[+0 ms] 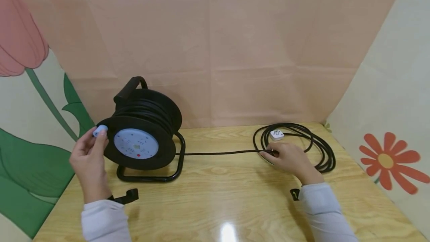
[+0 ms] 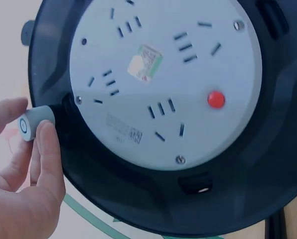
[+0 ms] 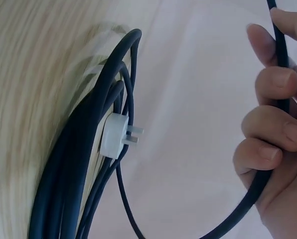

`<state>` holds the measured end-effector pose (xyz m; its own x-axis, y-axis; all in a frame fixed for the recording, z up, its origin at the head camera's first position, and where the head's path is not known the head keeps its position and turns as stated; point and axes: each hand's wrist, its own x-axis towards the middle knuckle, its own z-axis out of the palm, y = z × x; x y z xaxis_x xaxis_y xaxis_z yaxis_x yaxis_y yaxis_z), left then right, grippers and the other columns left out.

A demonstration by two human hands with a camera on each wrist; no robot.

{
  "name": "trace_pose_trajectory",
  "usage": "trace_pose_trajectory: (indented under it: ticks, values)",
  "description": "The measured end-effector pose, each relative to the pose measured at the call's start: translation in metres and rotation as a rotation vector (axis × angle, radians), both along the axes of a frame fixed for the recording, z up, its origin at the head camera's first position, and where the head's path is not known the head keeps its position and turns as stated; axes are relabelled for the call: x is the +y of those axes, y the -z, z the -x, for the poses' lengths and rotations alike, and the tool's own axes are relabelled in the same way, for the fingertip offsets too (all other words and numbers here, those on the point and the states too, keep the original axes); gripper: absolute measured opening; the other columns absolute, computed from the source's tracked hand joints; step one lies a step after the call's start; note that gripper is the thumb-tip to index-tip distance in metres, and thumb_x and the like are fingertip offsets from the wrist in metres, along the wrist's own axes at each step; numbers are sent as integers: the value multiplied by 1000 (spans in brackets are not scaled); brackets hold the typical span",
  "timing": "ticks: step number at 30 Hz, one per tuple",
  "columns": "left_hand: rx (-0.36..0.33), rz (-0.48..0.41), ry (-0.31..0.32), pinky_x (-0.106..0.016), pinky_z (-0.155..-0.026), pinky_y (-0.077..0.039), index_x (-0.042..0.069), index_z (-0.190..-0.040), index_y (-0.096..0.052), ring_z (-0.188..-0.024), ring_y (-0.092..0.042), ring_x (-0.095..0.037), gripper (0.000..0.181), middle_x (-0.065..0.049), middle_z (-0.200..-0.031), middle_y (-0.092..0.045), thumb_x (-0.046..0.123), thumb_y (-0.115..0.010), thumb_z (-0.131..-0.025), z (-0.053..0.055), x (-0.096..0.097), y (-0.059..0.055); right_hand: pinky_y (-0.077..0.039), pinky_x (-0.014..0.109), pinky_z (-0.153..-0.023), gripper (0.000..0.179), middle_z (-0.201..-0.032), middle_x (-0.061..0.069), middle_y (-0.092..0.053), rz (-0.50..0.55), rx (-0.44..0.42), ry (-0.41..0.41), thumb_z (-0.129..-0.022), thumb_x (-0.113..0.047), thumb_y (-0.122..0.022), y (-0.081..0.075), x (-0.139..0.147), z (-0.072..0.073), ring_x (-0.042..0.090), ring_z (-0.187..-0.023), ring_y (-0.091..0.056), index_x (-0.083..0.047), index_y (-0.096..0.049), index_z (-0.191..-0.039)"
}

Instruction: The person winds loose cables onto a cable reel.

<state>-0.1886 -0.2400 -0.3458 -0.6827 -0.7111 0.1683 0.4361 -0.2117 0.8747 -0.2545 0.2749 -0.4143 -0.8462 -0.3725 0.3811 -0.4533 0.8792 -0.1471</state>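
Observation:
A black cable reel with a pale round socket panel stands on its tubular frame at the left. My left hand pinches the small pale crank knob at the reel's rim between thumb and fingers. From the reel a black cable runs nearly straight to my right hand, whose fingers curl round it. Behind and beside that hand, loose coils of the cable lie on the table. A white plug with its pins showing lies among the coils.
The wooden table meets a pink backdrop behind the reel and coils. Flower-patterned panels flank both sides. The reel's carrying handle sticks up at its back. Black wrist straps show at both cuffs.

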Motion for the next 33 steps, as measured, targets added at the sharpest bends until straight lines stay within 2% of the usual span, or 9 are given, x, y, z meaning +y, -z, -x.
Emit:
trace_pose_trajectory:
  ticks: [4,8,13,17,21,24,28,30,33]
  values:
    - [3,6,-7,-13,-74,-52,5,-109,-68,-86,-60,-17,44,-6,-98,-63,22,-81,-70,-3,6,-3,-37,30,-49,13,-58,-17,-49,-3,-48,-22,-86,-44,-62,1,-2,0,5,-52,-44,-35,-59,-77]
    - [17,15,-22,-13,-77,-51,6,-110,-68,-95,-58,-19,44,-6,-103,-62,21,-80,-70,-2,12,-4,-39,30,-49,16,-61,-17,-53,-10,-71,-14,-87,-49,-59,0,-2,-1,4,-53,-45,-36,-60,-78]
    - [53,10,-33,-14,-81,-49,7,-110,-68,-101,-55,-21,43,-8,-108,-59,18,-80,-71,0,17,-6,-41,33,-49,24,-66,-12,-60,-28,-25,28,-84,-58,-58,-3,3,-3,6,-53,-46,-35,-61,-78]
    - [87,14,-38,-14,-80,-49,6,-110,-68,-99,-54,-21,40,-9,-107,-58,14,-79,-72,1,22,-8,-39,32,-47,16,-62,-13,-56,-24,11,24,-81,-50,-65,-4,6,-4,7,-53,-45,-34,-62,-79]
    - [104,52,-33,-15,-78,-48,6,-111,-67,-95,-53,-19,38,-8,-106,-59,15,-76,-76,2,28,-9,-36,30,-46,10,-59,-13,-51,-19,-38,6,-83,-44,-65,-4,6,-4,7,-53,-44,-34,-61,-80]
    - [117,110,-39,-16,-76,-47,6,-111,-67,-94,-52,-18,36,-7,-106,-59,16,-75,-78,2,33,-9,-41,30,-49,17,-65,-14,-57,-22,-51,-1,-84,-52,-60,-3,5,-3,5,-55,-46,-35,-62,-82]
    - [143,181,-51,-17,-76,-46,4,-110,-68,-93,-51,-19,34,-6,-105,-55,15,-74,-79,3,39,-9,-43,30,-49,29,-70,-13,-61,-15,-21,-17,-83,-60,-56,-3,3,-3,4,-54,-46,-32,-63,-80]
    - [149,196,-54,-17,-76,-46,4,-110,-68,-93,-51,-19,33,-6,-104,-54,15,-74,-79,4,42,-9,-41,28,-47,27,-66,-14,-59,-7,-19,-27,-84,-59,-57,-3,2,-3,5,-51,-45,-33,-61,-77]
    - [152,210,-47,-16,-77,-46,4,-109,-68,-94,-51,-19,32,-6,-103,-52,15,-74,-79,4,47,-10,-37,27,-45,21,-59,-15,-52,8,-27,-49,-85,-49,-62,-4,0,-4,5,-48,-41,-32,-57,-73]
